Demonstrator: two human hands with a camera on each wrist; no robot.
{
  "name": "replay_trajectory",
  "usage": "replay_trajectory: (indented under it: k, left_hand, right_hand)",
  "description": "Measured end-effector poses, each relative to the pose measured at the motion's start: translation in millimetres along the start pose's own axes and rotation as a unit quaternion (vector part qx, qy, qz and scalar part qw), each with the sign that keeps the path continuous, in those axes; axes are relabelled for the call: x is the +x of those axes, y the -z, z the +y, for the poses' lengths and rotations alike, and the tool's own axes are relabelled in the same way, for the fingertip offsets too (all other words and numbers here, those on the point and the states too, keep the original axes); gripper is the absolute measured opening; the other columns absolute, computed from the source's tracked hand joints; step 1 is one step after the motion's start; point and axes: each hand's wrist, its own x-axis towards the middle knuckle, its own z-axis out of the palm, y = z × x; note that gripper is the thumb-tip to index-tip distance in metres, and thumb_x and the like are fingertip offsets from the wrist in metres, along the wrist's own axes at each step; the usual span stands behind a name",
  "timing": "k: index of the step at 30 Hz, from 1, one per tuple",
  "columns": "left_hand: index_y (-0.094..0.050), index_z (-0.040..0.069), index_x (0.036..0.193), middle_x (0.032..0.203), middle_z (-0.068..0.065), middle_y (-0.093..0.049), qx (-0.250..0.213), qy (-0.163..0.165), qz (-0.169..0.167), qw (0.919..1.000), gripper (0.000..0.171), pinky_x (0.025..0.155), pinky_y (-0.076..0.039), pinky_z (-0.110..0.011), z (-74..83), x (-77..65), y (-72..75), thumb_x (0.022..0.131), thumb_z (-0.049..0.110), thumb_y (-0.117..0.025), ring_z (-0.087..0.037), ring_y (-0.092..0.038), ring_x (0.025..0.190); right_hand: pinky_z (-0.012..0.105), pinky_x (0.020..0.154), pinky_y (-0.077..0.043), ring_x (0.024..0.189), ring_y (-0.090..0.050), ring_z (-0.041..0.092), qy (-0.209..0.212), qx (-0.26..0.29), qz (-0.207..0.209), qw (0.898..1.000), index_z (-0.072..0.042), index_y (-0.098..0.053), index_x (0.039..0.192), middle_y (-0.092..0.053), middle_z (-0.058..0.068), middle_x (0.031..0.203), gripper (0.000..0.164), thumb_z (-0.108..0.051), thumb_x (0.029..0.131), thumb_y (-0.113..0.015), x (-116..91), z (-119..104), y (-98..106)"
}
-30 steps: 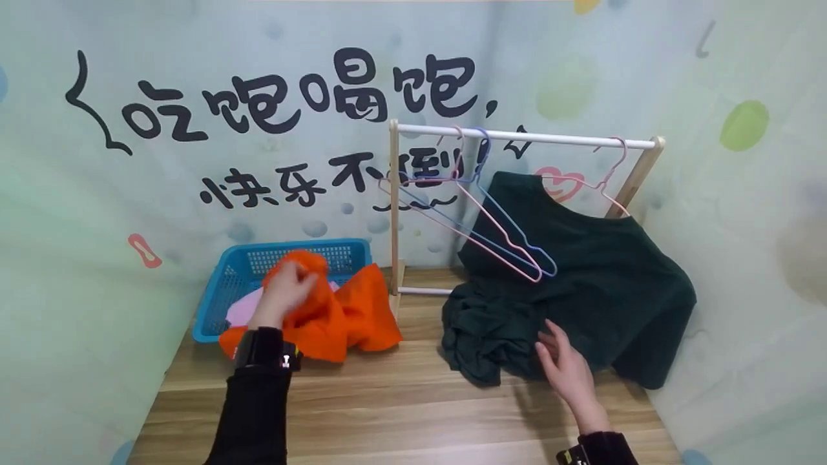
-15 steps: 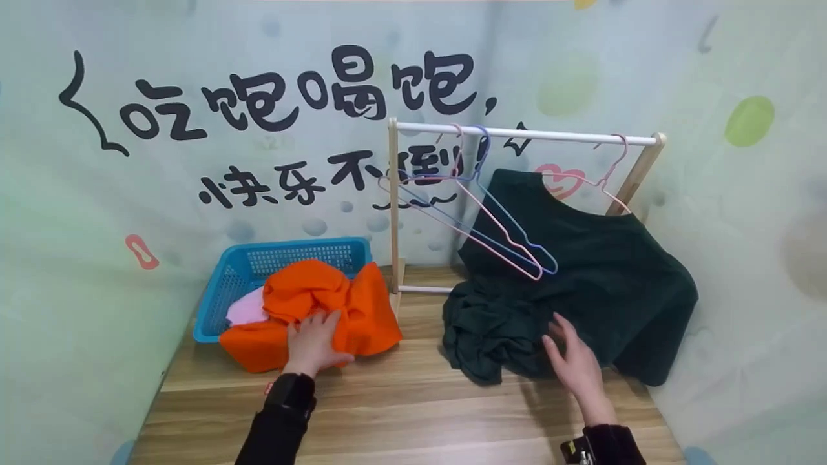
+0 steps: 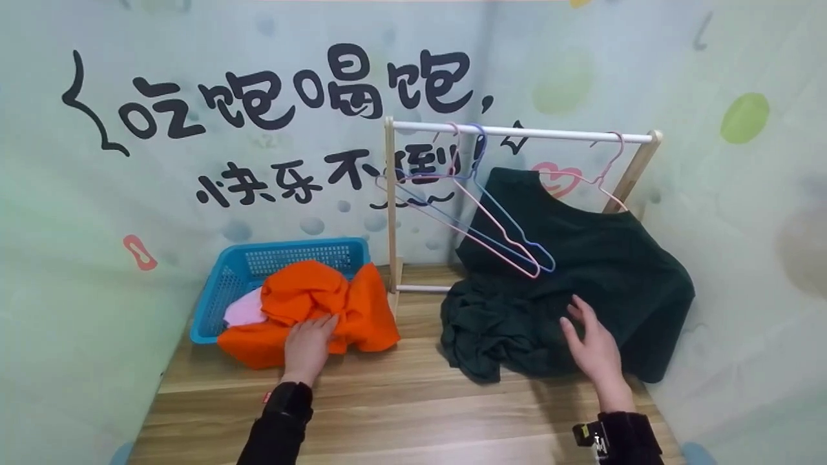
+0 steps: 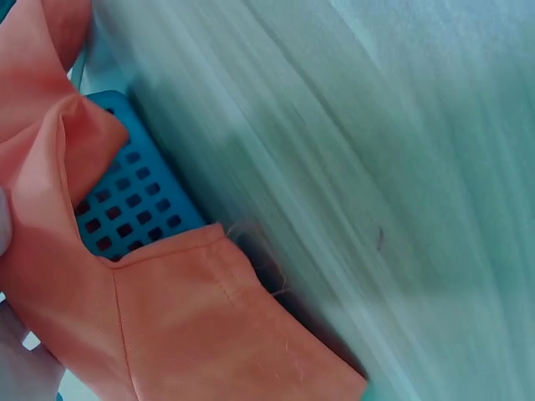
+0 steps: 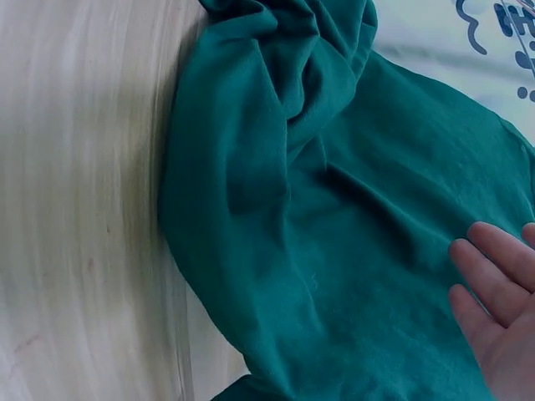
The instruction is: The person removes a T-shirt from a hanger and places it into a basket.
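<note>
In the head view, my left hand grips the front of an orange garment, fingers over the cloth and thumb hidden. The garment lies bunched over the front of a blue perforated basket, draping onto the table. Beside the orange cloth, a pale pink cloth shows in the basket. My right hand is held with loosely extended fingers in front of a dark green shirt. That shirt hangs at a slant from a pink hanger, its lower part heaped on the table. The right wrist view shows the fingertips overlapping the green fabric.
A small clothes rack with a white rail and wooden posts stands at the back. On its left end hang a second pink hanger and a blue hanger. Printed fabric walls close in the wood-grain table on three sides.
My left hand has come out of the basket area, down to the front of the orange garment, and its thumb has tucked out of sight. My right hand has drifted slightly right.
</note>
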Motion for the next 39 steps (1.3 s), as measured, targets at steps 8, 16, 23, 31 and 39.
replay_trajectory:
  k: [8, 16, 23, 31, 39]
  left_hand:
    - [-0.072, 0.011, 0.12, 0.109, -0.007, -0.073, -0.05, 0.039, -0.053, 0.9966, 0.027, 0.087, -0.051, -0.052, -1.4, 10.4, 14.9, 0.095, 0.007, -0.064, -0.032, -0.066, 0.097]
    - [-0.076, 0.01, 0.109, 0.094, -0.01, -0.073, -0.03, 0.065, 0.0, 0.9974, 0.018, 0.077, -0.045, -0.045, -5.3, 25.3, 30.8, 0.093, 0.009, -0.069, -0.032, -0.052, 0.084]
    - [-0.065, 0.001, 0.128, 0.12, -0.019, -0.067, -0.153, 0.163, 0.033, 0.9741, 0.029, 0.095, -0.047, -0.054, -11.2, 48.0, 66.5, 0.102, 0.006, -0.052, -0.039, -0.06, 0.109]
    - [-0.05, 0.0, 0.142, 0.147, -0.02, -0.046, -0.238, 0.199, 0.1, 0.9453, 0.038, 0.111, -0.034, -0.049, -19.3, 69.3, 95.5, 0.105, 0.007, -0.045, -0.038, -0.044, 0.133]
    - [-0.025, -0.002, 0.154, 0.16, -0.025, -0.018, -0.181, 0.135, 0.032, 0.9736, 0.059, 0.115, -0.021, -0.055, -23.0, 64.5, 83.6, 0.103, 0.011, -0.051, -0.043, -0.022, 0.144]
  right_hand:
    - [0.063, 0.102, -0.035, 0.128, -0.049, 0.043, 0.031, 0.002, 0.025, 0.999, -0.011, -0.037, 0.15, -0.055, 0.018, 0.139, 0.054, -0.034, 0.103, -0.052, 18.4, -10.7, 26.0]
    - [0.063, 0.102, -0.036, 0.128, -0.049, 0.042, 0.058, -0.007, 0.049, 0.997, -0.008, -0.04, 0.148, -0.055, 0.018, 0.14, 0.054, -0.033, 0.103, -0.054, 45.8, -28.7, 56.4]
    - [0.062, 0.104, -0.036, 0.129, -0.049, 0.04, 0.058, 0.0, 0.056, 0.997, -0.01, -0.038, 0.15, -0.054, 0.016, 0.142, 0.056, -0.036, 0.102, -0.053, 54.5, -34.9, 68.5]
    - [0.062, 0.103, -0.037, 0.129, -0.05, 0.039, 0.066, 0.0, 0.068, 0.996, -0.01, -0.04, 0.149, -0.055, 0.014, 0.141, 0.055, -0.034, 0.102, -0.055, 60.0, -40.0, 76.0]
    - [0.059, 0.104, -0.038, 0.127, -0.052, 0.038, 0.082, 0.001, 0.098, 0.992, -0.007, -0.045, 0.146, -0.058, 0.015, 0.138, 0.051, -0.027, 0.101, -0.058, 70.3, -49.3, 83.6]
